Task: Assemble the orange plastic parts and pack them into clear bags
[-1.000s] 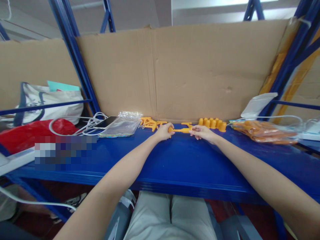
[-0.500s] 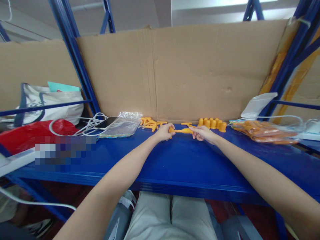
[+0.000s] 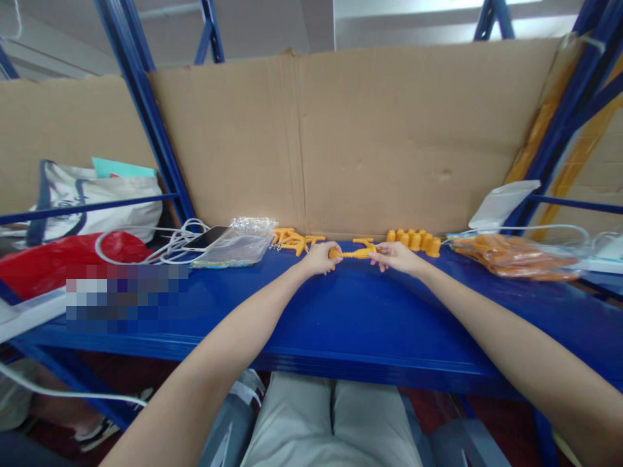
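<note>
Both of my hands hold one orange plastic piece (image 3: 353, 254) just above the back of the blue shelf (image 3: 341, 311). My left hand (image 3: 318, 257) is closed round its left end. My right hand (image 3: 396, 257) pinches its right end. A threaded-looking orange shaft spans the gap between the hands. Behind my right hand stands a row of small orange caps (image 3: 413, 240). Behind my left hand lies a heap of orange T-shaped parts (image 3: 292, 239).
A clear plastic bag (image 3: 236, 245), a phone (image 3: 207, 238) and white cables (image 3: 160, 243) lie at the left. A bag of orange parts (image 3: 511, 255) lies at the right. Cardboard (image 3: 379, 136) lines the back. A red bag (image 3: 58, 259) and tote (image 3: 97, 198) sit far left.
My hands have stayed on the orange piece and shifted only slightly. Below the shelf at the left, another person's shoe has moved.
</note>
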`<action>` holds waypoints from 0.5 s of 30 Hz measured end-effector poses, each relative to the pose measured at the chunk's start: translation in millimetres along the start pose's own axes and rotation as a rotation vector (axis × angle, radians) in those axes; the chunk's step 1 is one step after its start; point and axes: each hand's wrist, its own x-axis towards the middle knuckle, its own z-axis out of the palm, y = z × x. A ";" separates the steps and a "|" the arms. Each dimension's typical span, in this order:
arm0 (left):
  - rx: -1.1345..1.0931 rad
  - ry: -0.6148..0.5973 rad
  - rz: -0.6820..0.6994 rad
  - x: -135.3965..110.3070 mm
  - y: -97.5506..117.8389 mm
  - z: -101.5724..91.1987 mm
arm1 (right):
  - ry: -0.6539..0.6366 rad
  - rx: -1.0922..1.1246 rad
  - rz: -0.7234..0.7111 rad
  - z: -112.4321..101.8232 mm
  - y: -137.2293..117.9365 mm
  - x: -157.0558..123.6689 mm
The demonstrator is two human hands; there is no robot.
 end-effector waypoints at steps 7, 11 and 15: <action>0.046 0.028 0.059 0.0 -1.1 2.0 | -0.009 0.009 0.064 -1.2 -13.2 -7.6; -0.003 0.014 0.009 -1.0 5.0 0.2 | 0.011 0.049 0.078 0.2 -15.4 -7.9; -0.123 -0.049 -0.032 -2.2 13.2 -0.4 | 0.160 -0.032 -0.028 8.0 -14.1 -4.5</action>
